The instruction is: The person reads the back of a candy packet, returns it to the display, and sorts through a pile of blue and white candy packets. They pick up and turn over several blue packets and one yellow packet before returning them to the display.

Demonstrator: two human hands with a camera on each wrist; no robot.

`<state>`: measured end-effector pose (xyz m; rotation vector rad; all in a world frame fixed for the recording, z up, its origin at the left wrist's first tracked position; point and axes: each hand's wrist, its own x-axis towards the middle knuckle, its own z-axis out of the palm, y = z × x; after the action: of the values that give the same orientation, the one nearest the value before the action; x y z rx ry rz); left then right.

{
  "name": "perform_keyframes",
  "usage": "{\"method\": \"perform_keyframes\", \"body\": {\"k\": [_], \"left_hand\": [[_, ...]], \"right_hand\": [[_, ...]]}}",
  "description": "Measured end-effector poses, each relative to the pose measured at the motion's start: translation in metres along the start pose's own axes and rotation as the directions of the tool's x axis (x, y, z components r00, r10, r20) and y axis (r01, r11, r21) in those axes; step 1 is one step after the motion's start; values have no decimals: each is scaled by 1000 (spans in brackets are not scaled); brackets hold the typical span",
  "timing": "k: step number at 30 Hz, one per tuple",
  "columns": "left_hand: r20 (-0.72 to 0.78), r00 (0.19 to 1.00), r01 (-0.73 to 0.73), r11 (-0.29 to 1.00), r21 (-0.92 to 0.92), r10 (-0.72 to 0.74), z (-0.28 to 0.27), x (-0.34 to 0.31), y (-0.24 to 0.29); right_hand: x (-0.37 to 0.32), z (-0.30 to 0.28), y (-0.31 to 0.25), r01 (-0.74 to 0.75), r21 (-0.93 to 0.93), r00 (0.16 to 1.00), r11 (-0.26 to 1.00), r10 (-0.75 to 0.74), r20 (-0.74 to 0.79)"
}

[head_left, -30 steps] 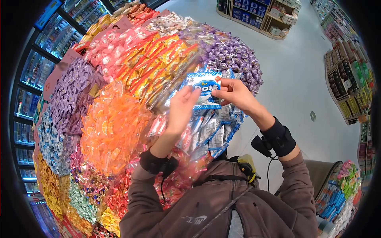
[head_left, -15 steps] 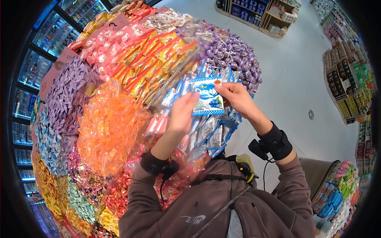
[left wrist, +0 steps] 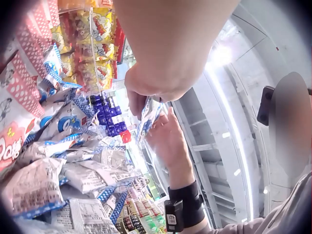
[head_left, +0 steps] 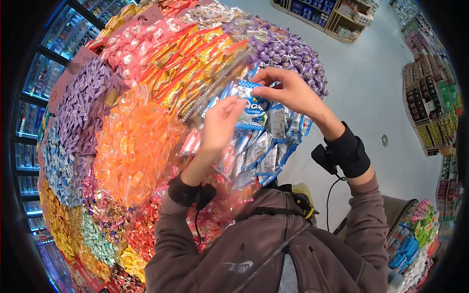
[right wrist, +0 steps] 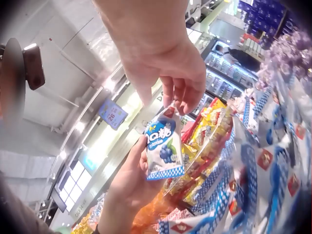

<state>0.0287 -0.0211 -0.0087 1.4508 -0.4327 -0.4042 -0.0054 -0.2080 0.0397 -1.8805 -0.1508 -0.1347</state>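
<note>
A small white-and-blue bag of gummy candy [head_left: 253, 111], printed with blueberries, is held up over the heap of similar bags. My left hand [head_left: 221, 122] pinches its left edge between thumb and fingers. In the right wrist view, the whole front of the candy bag [right wrist: 165, 146] faces the camera, with my left hand [right wrist: 127, 183] at its lower left side. My right hand [head_left: 292, 93] is at the bag's top edge, its thumb and fingers apart. From the left wrist, the bag [left wrist: 150, 117] shows nearly edge-on between both hands.
Silver-backed candy bags [head_left: 259, 151] lie heaped below the hands. Around them are purple lollipops [head_left: 288, 53], yellow-and-red packets [head_left: 195, 63] and orange-wrapped candies [head_left: 137, 151]. A clear divider [head_left: 212, 85] runs left of the bags. Shelves [head_left: 425, 102] stand across the floor at right.
My right thumb and fingers pinched the bag's right side earlier; now they are spread at its top. The bag has tilted and risen slightly, while my left hand keeps its grip.
</note>
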Motion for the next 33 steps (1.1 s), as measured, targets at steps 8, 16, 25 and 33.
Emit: {"method": "perform_keyframes", "body": {"k": [8,16,25,33], "left_hand": [[-12,995,-95,995,-32,95,-3,12,22],[-65,977,-181,952,245,203,-6,14,17],[159,980,38,900,435,-119,-21,-11,-17],[335,866,14,686,727,-372,-1,-7,-45]], "right_hand": [[28,11,-1,7,46,997,999,-3,-79],[29,-4,-5,-10,-77,984,997,24,178],[21,-49,8,-1,-257,1000,966,-3,-14],[22,-6,15,154,-366,971,918,-72,228]]}}
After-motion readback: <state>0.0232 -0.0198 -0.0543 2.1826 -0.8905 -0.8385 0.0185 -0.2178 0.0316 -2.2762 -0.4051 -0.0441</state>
